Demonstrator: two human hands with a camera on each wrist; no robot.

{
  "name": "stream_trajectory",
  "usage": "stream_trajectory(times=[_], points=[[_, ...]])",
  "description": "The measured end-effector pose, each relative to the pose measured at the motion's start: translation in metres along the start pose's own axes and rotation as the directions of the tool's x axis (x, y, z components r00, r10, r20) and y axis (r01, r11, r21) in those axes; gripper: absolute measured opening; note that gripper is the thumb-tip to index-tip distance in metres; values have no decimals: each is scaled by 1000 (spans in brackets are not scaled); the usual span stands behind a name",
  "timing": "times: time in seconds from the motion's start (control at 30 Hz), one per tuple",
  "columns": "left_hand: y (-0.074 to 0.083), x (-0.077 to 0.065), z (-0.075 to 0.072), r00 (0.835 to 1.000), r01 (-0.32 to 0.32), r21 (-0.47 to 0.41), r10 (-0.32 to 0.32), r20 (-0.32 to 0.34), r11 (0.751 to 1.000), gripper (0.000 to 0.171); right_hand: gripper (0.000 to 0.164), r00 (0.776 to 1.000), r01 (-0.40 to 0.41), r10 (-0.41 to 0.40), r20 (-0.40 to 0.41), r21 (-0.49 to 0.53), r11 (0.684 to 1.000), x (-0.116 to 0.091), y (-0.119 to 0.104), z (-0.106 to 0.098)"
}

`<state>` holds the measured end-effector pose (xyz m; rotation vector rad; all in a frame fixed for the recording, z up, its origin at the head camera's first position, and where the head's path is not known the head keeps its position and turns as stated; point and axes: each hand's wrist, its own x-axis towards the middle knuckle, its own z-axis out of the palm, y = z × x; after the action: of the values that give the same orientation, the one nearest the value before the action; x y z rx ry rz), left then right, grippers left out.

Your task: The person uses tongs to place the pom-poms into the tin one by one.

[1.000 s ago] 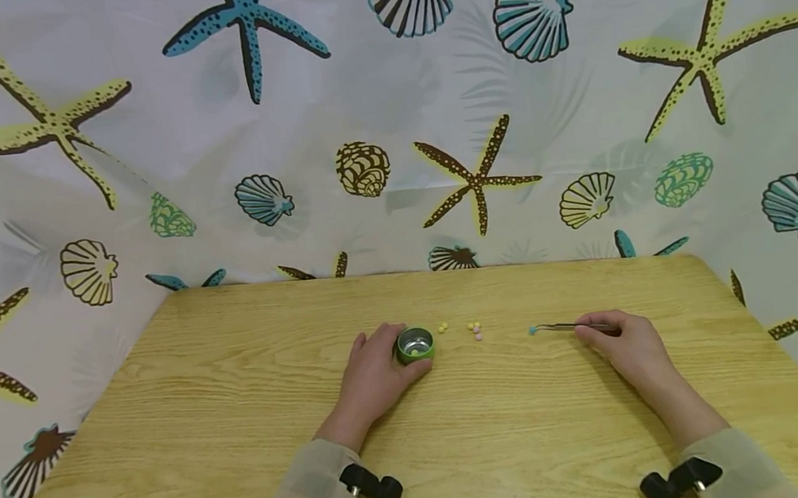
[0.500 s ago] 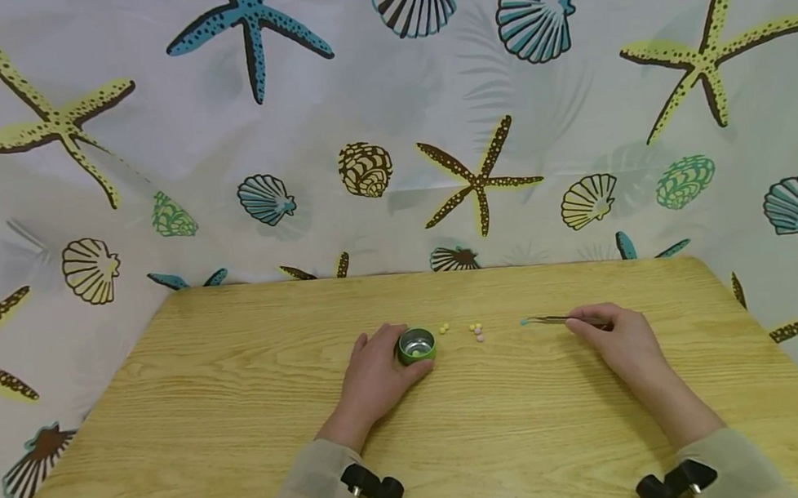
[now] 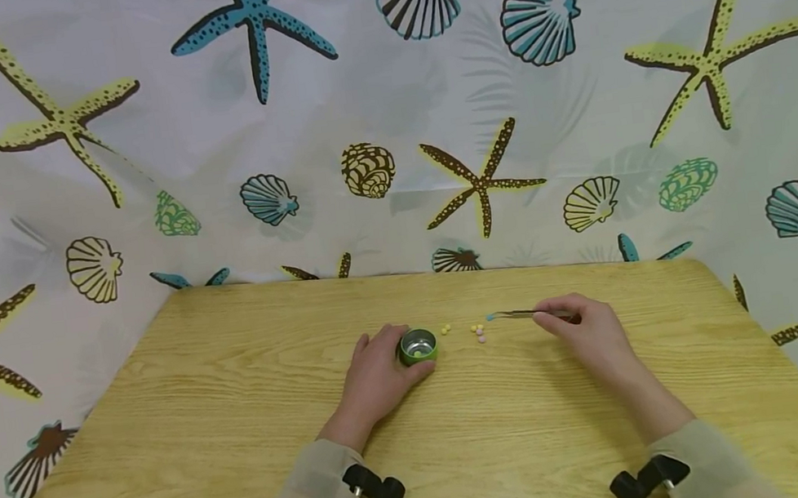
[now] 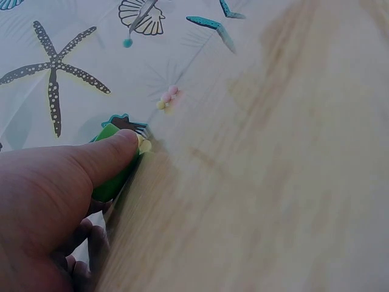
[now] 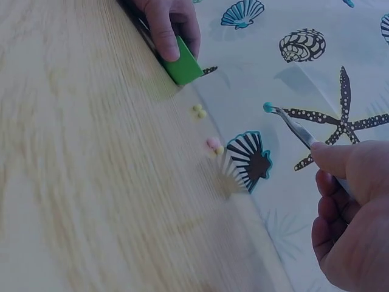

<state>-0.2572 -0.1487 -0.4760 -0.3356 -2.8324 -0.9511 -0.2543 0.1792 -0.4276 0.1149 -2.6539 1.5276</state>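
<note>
My left hand grips a small green cup with a shiny metal inside, its fingers and thumb curled round the side. A pale yellow-green bead lies in the bottom. My right hand pinches a pair of tweezers that point left. Between their bent tips sits a blue bead, held up over the table. Just right of the cup lie a few yellow beads. Farther right is a small group of yellow and pink beads, close under the tweezer tips in the head view.
The wooden table runs back to a pale curtain printed with starfish and shells, which also hangs along both sides. Black camera mounts sit on both sleeves.
My right hand has moved left and a little toward the back, carrying the tweezers and blue bead toward the cup. The left hand and cup have stayed in place.
</note>
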Motion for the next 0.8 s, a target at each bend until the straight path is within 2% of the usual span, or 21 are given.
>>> stream_trajectory(times=[0.33,0.8], points=[[0,0,-1,1000,0,-4,0,1,1000,67,26,998,43,-45,36,45,998,6,-16,30],[-4,1,1,1000,-4,10,4,8,1000,66,20,994,72,-78,76,81,994,8,-24,65]])
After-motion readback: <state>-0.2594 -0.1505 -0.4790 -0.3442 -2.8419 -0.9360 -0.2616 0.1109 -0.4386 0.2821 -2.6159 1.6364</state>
